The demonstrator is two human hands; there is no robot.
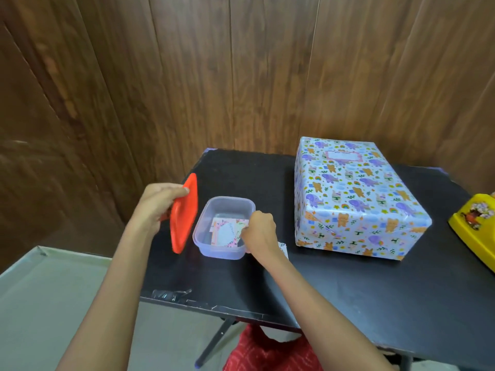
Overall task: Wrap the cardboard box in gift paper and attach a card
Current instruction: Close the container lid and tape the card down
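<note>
Gripping red lid (pixel 184 218), left hand (pixel 158 202) beside tub rim (pixel 230 198)

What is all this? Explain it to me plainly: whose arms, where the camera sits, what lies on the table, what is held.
No machine here: a person works bare-handed, and the one camera sits on their head, looking down. The left hand holds a red lid, tilted up off the black table. The right hand curls at the rim of a clear plastic tub that holds decorated cards; whether it grips rim or card is unclear. To the right stands the gift-wrapped box, a card already on top. A yellow container sits at the right edge.
</note>
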